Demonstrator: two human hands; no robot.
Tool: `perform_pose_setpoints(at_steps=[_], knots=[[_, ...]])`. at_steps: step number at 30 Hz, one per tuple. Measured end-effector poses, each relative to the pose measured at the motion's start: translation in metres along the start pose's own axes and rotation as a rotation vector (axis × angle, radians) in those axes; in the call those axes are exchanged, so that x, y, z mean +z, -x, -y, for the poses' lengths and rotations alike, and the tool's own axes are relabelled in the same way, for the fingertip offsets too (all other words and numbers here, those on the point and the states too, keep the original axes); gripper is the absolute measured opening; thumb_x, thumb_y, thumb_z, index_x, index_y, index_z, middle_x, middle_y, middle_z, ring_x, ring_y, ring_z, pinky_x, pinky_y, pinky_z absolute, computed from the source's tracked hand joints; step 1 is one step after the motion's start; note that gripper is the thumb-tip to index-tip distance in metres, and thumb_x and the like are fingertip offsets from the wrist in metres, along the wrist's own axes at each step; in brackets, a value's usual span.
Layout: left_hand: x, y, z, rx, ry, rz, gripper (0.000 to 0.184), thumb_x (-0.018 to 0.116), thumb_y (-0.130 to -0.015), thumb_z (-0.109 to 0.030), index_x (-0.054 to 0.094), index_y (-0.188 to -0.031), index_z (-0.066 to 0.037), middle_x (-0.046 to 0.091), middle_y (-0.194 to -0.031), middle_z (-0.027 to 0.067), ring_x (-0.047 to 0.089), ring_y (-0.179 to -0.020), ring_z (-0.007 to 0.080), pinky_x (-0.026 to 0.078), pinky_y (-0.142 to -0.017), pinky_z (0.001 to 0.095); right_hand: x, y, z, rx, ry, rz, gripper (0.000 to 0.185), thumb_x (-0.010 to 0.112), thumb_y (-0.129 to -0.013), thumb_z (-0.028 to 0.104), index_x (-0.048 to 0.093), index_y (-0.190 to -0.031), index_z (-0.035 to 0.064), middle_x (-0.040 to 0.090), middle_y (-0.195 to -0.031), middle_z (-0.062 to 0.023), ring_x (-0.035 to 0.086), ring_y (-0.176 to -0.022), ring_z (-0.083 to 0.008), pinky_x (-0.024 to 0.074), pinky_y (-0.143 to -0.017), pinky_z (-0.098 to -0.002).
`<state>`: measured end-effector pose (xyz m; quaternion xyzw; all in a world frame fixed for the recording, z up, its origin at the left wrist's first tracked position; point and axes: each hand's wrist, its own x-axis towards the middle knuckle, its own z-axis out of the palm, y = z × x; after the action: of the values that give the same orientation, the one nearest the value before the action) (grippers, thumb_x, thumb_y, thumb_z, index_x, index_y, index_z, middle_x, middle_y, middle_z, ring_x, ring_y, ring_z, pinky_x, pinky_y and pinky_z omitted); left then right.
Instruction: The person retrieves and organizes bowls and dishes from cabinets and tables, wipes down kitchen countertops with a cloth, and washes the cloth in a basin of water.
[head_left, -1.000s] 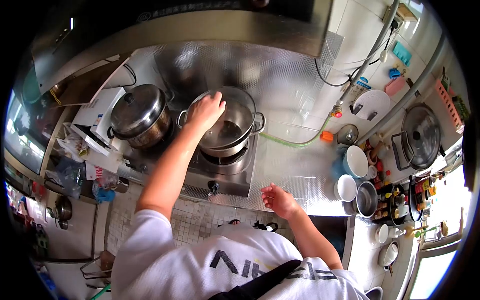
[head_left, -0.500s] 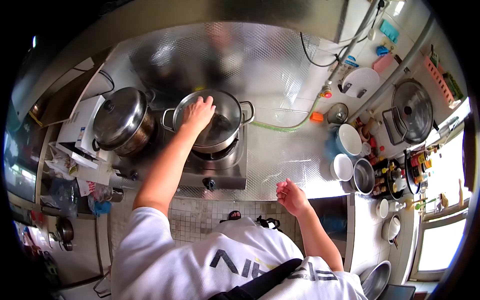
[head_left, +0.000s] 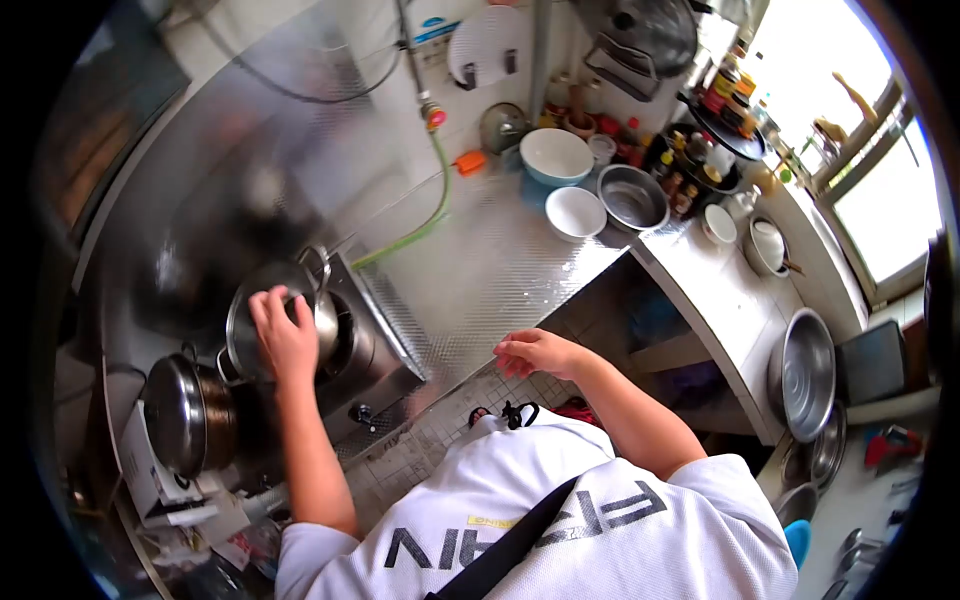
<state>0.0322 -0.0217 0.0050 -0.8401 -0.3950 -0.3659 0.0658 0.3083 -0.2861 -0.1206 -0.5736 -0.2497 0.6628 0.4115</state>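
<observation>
My left hand point(head_left: 285, 332) is over a two-handled steel pot point(head_left: 325, 318) on the stove, fingers bent downward and thumb held apart. Nothing shows in its grasp, though its fingertips partly cover the middle of the pot. Near the front edge of the counter my right hand point(head_left: 532, 353) hangs in the air, fingers loosely curved and nothing visible in them. To the left of that pot stands a larger lidded pot point(head_left: 180, 412). A black stove knob point(head_left: 362, 414) sits on the front of the steel stove point(head_left: 395, 372).
A foil-covered counter point(head_left: 470, 270) runs right of the stove. White bowls point(head_left: 575, 212) and a metal basin point(head_left: 633, 196) stand at its far end, beside several bottles. A green hose point(head_left: 440, 200) crosses the back. A large steel basin point(head_left: 803, 375) rests by the window.
My view has turned to the right, so the stove now appears lower left and more of the right counter shows. My left hand stays over the pot; my right stays free in the air.
</observation>
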Motion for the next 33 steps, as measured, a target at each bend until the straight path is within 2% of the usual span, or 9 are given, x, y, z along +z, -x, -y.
perform_pose_setpoints(at_steps=[4,6,8,11,12,14,22,26,33], knots=[[0.077,0.055,-0.065,-0.203,0.664,0.329,0.013,0.059,-0.095,-0.017,0.061,-0.095,-0.004,0.061,-0.091,0.0050,0.060,-0.084,0.0184,0.046,-0.071,0.0297,-0.053,0.034,-0.005,-0.056,-0.181,-0.042,0.032,0.052,-0.101,0.028,0.060,-0.121,0.0042,0.066,-0.107,-0.0080,0.067,-0.091,-0.0181,0.0538,-0.080,-0.0314],[0.093,0.077,-0.119,-0.717,1.171,0.769,0.012,0.058,-0.096,-0.016,0.063,-0.094,-0.006,0.062,-0.086,0.0028,0.059,-0.078,0.0160,0.046,-0.070,0.0291,-0.085,0.054,-0.019,-0.083,-0.266,-0.138,0.032,0.051,-0.102,0.028,0.060,-0.120,0.0033,0.066,-0.106,-0.0078,0.067,-0.091,-0.0182,0.0539,-0.080,-0.0319],[0.106,0.091,-0.167,-0.998,1.541,0.971,0.013,0.058,-0.096,-0.018,0.064,-0.093,-0.006,0.063,-0.083,0.0049,0.058,-0.075,0.0158,0.045,-0.067,0.0292,-0.117,0.072,-0.035,-0.149,-0.424,-0.247,0.036,0.051,-0.102,0.033,0.060,-0.117,0.0024,0.068,-0.103,-0.0094,0.068,-0.090,-0.0204,0.0544,-0.080,-0.0335],[0.148,0.124,-0.216,-1.381,1.838,0.824,0.015,0.059,-0.094,-0.022,0.060,-0.087,-0.009,0.061,-0.082,0.0042,0.054,-0.071,0.0157,0.042,-0.061,0.0296,-0.163,0.115,-0.058,-0.408,-1.079,-0.226,0.042,0.045,-0.103,0.042,0.061,-0.112,0.0035,0.070,-0.099,-0.0127,0.069,-0.088,-0.0244,0.0549,-0.076,-0.0360],[0.162,0.129,-0.226,-1.442,1.818,0.785,0.015,0.059,-0.094,-0.021,0.060,-0.086,-0.010,0.061,-0.081,0.0036,0.054,-0.070,0.0157,0.042,-0.061,0.0298,-0.180,0.121,-0.072,-0.422,-1.074,-0.431,0.038,0.048,-0.102,0.040,0.060,-0.109,0.0047,0.069,-0.094,-0.0101,0.068,-0.080,-0.0210,0.0537,-0.070,-0.0326],[0.183,0.133,-0.245,-1.564,1.782,0.692,0.014,0.059,-0.094,-0.021,0.059,-0.084,-0.011,0.061,-0.079,0.0022,0.054,-0.069,0.0157,0.043,-0.060,0.0304,-0.219,0.132,-0.110,-0.238,-0.610,-0.917,0.033,0.051,-0.101,0.037,0.059,-0.106,0.0052,0.068,-0.087,-0.0071,0.065,-0.073,-0.0163,0.0505,-0.063,-0.0276],[0.241,0.112,-0.283,-1.444,1.439,0.865,0.013,0.059,-0.093,-0.022,0.058,-0.085,-0.012,0.061,-0.081,0.0010,0.057,-0.072,0.0150,0.044,-0.062,0.0299,-0.270,0.184,-0.161,-0.082,-0.704,-0.902,0.022,0.055,-0.097,0.026,0.060,-0.098,0.0043,0.065,-0.084,-0.0056,0.062,-0.068,-0.0117,0.0461,-0.057,-0.0234],[0.284,0.088,-0.297,-1.188,1.213,0.958,0.011,0.060,-0.094,-0.023,0.058,-0.091,-0.013,0.061,-0.082,0.0004,0.062,-0.078,0.0144,0.045,-0.062,0.0301,-0.284,0.168,-0.156,-0.053,-0.622,-0.921,0.020,0.056,-0.096,0.023,0.061,-0.098,0.0038,0.066,-0.086,-0.0053,0.061,-0.069,-0.0108,0.0464,-0.059,-0.0233],[0.378,0.039,-0.327,-1.305,1.203,1.074,0.026,0.063,-0.093,-0.025,0.053,-0.109,-0.007,0.058,-0.100,0.0062,0.063,-0.086,0.0221,0.053,-0.071,0.0390,-0.329,0.142,-0.103,0.039,-0.508,-0.877,0.018,0.056,-0.096,0.021,0.061,-0.100,0.0040,0.065,-0.086,-0.0045,0.061,-0.070,-0.0107,0.0466,-0.062,-0.0239]])
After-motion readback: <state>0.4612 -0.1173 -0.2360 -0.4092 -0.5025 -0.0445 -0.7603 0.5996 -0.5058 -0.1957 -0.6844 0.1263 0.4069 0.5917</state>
